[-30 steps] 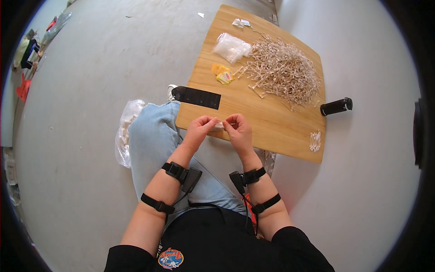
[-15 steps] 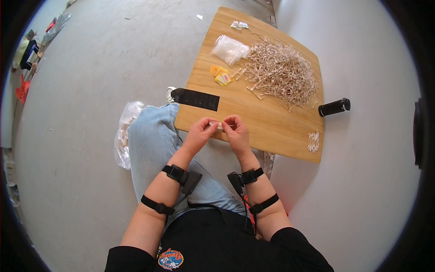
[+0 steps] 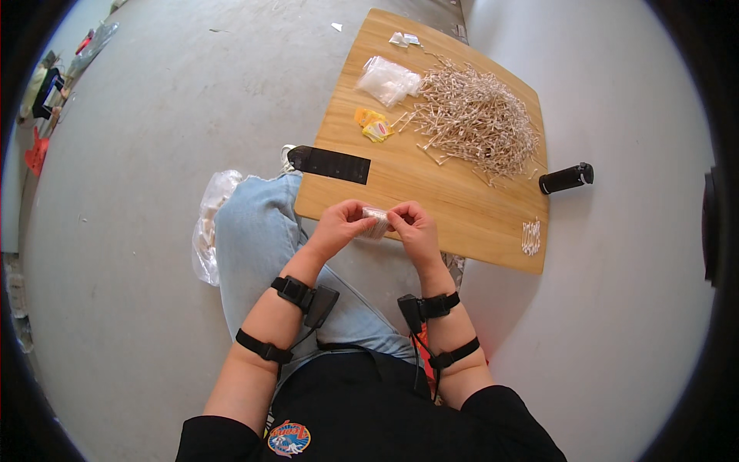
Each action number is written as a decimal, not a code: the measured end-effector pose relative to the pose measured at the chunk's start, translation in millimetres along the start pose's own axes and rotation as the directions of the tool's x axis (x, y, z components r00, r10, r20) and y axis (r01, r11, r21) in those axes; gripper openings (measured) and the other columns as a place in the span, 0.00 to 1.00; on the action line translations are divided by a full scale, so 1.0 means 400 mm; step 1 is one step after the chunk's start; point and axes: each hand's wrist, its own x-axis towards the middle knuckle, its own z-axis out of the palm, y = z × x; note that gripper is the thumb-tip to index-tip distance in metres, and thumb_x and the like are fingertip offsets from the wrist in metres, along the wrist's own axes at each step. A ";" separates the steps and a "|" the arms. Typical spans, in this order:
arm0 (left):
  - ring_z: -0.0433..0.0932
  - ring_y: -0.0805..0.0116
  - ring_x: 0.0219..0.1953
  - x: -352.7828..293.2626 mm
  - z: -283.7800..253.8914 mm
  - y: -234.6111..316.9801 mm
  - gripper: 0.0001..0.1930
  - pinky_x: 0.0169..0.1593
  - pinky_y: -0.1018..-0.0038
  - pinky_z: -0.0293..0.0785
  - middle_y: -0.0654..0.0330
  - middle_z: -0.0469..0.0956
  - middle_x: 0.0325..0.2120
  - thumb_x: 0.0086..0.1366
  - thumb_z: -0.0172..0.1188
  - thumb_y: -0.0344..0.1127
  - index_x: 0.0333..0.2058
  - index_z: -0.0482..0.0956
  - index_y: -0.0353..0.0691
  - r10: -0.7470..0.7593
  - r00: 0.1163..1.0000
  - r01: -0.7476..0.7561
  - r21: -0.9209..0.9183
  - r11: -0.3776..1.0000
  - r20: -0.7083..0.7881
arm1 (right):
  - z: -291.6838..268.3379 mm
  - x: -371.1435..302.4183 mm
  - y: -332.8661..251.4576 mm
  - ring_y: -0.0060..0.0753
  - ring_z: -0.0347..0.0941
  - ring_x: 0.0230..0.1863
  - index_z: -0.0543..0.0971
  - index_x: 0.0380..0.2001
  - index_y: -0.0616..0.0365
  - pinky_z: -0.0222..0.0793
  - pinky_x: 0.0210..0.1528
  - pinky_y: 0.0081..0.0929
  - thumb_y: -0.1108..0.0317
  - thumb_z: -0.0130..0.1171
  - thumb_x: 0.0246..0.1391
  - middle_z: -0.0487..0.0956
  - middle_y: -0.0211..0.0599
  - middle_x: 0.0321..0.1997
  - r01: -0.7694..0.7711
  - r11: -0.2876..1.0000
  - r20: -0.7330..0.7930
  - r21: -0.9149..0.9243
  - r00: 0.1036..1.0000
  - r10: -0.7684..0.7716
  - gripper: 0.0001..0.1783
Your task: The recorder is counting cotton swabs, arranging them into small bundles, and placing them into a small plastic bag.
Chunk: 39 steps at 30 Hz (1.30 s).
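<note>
A small clear plastic bag (image 3: 375, 223) with whitish contents, apparently cotton swabs, is held up at the near edge of the wooden table (image 3: 454, 223). My left hand (image 3: 343, 229) is closed on its left side, thumb across the front. On the other side, my right hand (image 3: 415, 231) pinches the bag's upper right corner between thumb and fingers. Beyond them a large loose heap of cotton swabs (image 3: 477, 119) covers the table's far right part. A small row of cotton swabs (image 3: 531, 237) lies near the right corner.
Flat clear bags (image 3: 389, 81) lie left of the heap, with yellow packets (image 3: 374, 125) nearer me. A black strip (image 3: 331, 165) rests over the table's left edge. Toward the wall stands a black cylinder (image 3: 566, 179). A filled plastic bag (image 3: 212, 231) is beside my leg on the floor.
My right hand has shifted to the right, away from the left. More of the small bag now shows between my hands.
</note>
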 end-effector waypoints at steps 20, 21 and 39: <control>0.76 0.81 0.36 0.038 -0.030 -0.068 0.10 0.40 0.78 0.75 0.65 0.81 0.31 0.63 0.63 0.27 0.42 0.81 0.33 0.135 0.991 -0.115 0.447 0.887 -0.013 | 0.090 0.054 -0.045 0.47 0.74 0.32 0.76 0.26 0.60 0.69 0.34 0.37 0.63 0.66 0.49 0.76 0.44 0.30 0.318 0.708 0.081 -0.630 0.934 -0.347 0.12; 0.76 0.81 0.36 0.035 -0.028 -0.060 0.10 0.40 0.78 0.75 0.65 0.81 0.31 0.63 0.63 0.27 0.42 0.81 0.33 0.138 0.990 -0.112 0.436 0.893 -0.029 | 0.092 0.057 -0.041 0.48 0.74 0.32 0.75 0.26 0.60 0.69 0.34 0.37 0.61 0.66 0.49 0.76 0.44 0.30 0.270 0.718 0.055 -0.642 0.950 -0.308 0.14; 0.80 0.54 0.36 0.027 -0.031 -0.068 0.08 0.40 0.65 0.76 0.54 0.82 0.32 0.59 0.64 0.32 0.38 0.82 0.41 0.436 0.896 -0.390 0.619 0.682 0.083 | 0.085 0.044 -0.031 0.48 0.72 0.33 0.72 0.28 0.61 0.68 0.36 0.37 0.67 0.65 0.51 0.74 0.45 0.31 0.430 0.535 0.222 -0.727 0.884 -0.411 0.12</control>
